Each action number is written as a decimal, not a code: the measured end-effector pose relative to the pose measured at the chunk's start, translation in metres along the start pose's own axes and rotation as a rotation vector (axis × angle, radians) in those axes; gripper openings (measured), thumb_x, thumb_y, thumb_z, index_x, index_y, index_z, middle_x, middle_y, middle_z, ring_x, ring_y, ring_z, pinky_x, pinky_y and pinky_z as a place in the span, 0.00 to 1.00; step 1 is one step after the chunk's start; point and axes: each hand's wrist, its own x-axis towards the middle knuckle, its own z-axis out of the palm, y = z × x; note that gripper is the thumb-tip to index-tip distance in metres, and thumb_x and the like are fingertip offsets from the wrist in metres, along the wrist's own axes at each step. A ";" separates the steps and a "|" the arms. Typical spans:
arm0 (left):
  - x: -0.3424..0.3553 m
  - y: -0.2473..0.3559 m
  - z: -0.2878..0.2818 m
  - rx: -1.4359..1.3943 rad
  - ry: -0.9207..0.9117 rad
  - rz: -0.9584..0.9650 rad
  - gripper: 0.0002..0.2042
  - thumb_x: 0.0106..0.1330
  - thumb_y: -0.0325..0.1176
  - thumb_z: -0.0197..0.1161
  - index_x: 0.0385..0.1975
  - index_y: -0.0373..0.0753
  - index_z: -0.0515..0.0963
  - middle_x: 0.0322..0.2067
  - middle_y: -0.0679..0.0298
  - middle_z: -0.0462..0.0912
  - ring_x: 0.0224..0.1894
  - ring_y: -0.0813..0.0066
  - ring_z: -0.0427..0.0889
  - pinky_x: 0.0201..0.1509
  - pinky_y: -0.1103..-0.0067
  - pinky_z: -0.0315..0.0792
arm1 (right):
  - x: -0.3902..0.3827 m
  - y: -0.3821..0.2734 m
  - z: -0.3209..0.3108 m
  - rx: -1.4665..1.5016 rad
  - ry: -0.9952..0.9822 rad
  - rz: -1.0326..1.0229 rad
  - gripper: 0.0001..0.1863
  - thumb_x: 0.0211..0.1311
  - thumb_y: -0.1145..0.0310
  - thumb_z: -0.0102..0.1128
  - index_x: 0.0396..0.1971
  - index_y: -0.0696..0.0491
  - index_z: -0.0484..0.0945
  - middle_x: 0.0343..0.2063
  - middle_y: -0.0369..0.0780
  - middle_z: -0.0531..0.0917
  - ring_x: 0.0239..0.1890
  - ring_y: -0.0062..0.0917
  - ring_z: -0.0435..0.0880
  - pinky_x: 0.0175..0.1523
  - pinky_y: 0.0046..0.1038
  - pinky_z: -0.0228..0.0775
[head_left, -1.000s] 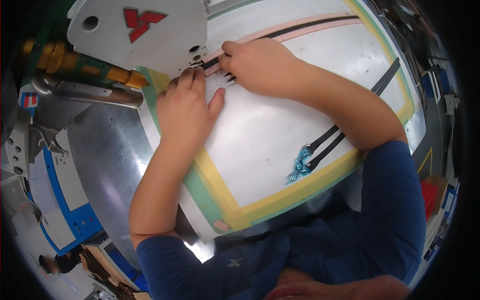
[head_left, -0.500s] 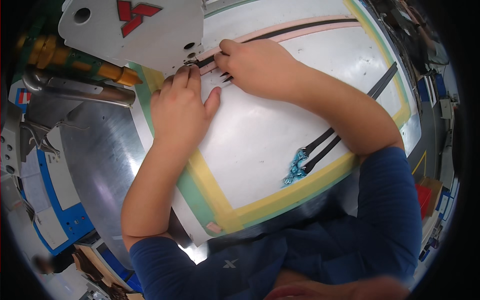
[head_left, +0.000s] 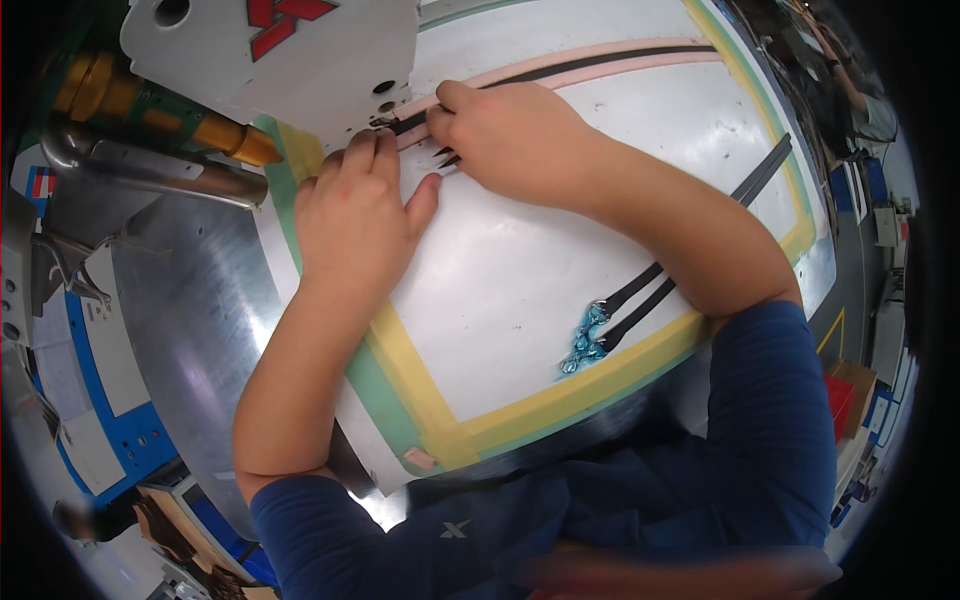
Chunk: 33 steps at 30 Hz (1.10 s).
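My left hand (head_left: 352, 215) lies with its fingers stretched out, thumb apart. Its fingertips press on the near end of a pink-edged guide, close to a small metallic end piece (head_left: 383, 123) on a black strap (head_left: 580, 65). My right hand (head_left: 515, 140) is curled, with thumb and index finger bent down at the strap just right of the left fingertips. From under that palm stick two dark pointed tips of what look like black tweezers (head_left: 447, 158). The right fingertips' contact is partly hidden. Two more black straps (head_left: 640, 312), with blue jewelled ends (head_left: 585, 342), lie below my right forearm.
A white machine plate (head_left: 270, 60) with holes overhangs the work at upper left. Beside it are a brass nozzle (head_left: 225, 138) and a metal tube (head_left: 165, 172). Yellow and green tape (head_left: 560, 405) borders the white board (head_left: 500, 330). A blue-and-white machine (head_left: 120, 400) stands far left.
The view has shifted slightly. Both hands keep nearly the same place and pose at the strap, with only small finger movement on the right.
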 end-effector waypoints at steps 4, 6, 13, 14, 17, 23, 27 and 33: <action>-0.003 0.002 -0.002 0.001 -0.021 0.002 0.27 0.66 0.49 0.67 0.58 0.34 0.81 0.55 0.55 0.84 0.53 0.56 0.85 0.56 0.64 0.77 | 0.000 -0.002 -0.003 0.015 -0.040 0.029 0.10 0.62 0.74 0.59 0.41 0.57 0.85 0.43 0.46 0.82 0.42 0.42 0.88 0.45 0.40 0.82; -0.004 0.004 -0.001 0.008 -0.011 -0.008 0.27 0.66 0.49 0.67 0.57 0.34 0.81 0.55 0.56 0.84 0.52 0.56 0.85 0.55 0.63 0.77 | 0.002 -0.003 -0.003 0.013 -0.036 0.024 0.11 0.61 0.73 0.61 0.41 0.57 0.85 0.42 0.45 0.82 0.42 0.42 0.88 0.44 0.40 0.82; -0.007 0.003 0.009 0.085 0.122 0.016 0.26 0.63 0.51 0.68 0.54 0.39 0.84 0.47 0.64 0.83 0.42 0.63 0.84 0.44 0.64 0.74 | 0.010 -0.016 -0.004 -0.044 -0.052 0.011 0.12 0.60 0.73 0.62 0.43 0.56 0.85 0.44 0.46 0.84 0.44 0.39 0.89 0.46 0.38 0.83; -0.006 0.003 0.009 0.092 0.129 0.019 0.26 0.63 0.51 0.68 0.54 0.39 0.84 0.47 0.64 0.83 0.42 0.63 0.84 0.44 0.64 0.74 | 0.013 -0.014 -0.003 -0.047 -0.042 0.009 0.12 0.60 0.73 0.62 0.43 0.56 0.85 0.44 0.46 0.84 0.44 0.39 0.89 0.46 0.38 0.83; -0.003 0.005 0.004 0.086 0.059 0.006 0.24 0.66 0.49 0.66 0.56 0.42 0.83 0.48 0.61 0.84 0.43 0.60 0.85 0.45 0.62 0.75 | 0.015 -0.011 -0.004 -0.058 -0.088 0.017 0.10 0.62 0.70 0.63 0.41 0.56 0.87 0.43 0.47 0.83 0.45 0.42 0.89 0.47 0.39 0.83; -0.004 0.008 0.002 0.103 0.015 -0.030 0.25 0.68 0.50 0.64 0.59 0.43 0.82 0.49 0.60 0.84 0.45 0.58 0.84 0.47 0.61 0.74 | -0.011 0.004 -0.009 0.031 -0.046 0.088 0.15 0.63 0.73 0.58 0.49 0.53 0.85 0.46 0.47 0.83 0.48 0.41 0.88 0.50 0.40 0.83; -0.005 0.007 0.007 0.062 0.028 -0.024 0.25 0.68 0.48 0.64 0.60 0.40 0.82 0.55 0.58 0.82 0.54 0.56 0.81 0.56 0.60 0.72 | -0.020 0.014 -0.017 0.029 -0.059 0.207 0.20 0.65 0.73 0.55 0.55 0.49 0.84 0.49 0.44 0.82 0.47 0.42 0.88 0.50 0.42 0.81; -0.003 0.017 0.000 -0.015 0.018 -0.046 0.26 0.67 0.47 0.65 0.60 0.37 0.79 0.59 0.56 0.81 0.61 0.53 0.77 0.64 0.58 0.67 | -0.022 0.014 -0.012 0.050 -0.001 0.162 0.18 0.64 0.74 0.55 0.53 0.51 0.84 0.49 0.46 0.82 0.47 0.42 0.88 0.50 0.42 0.82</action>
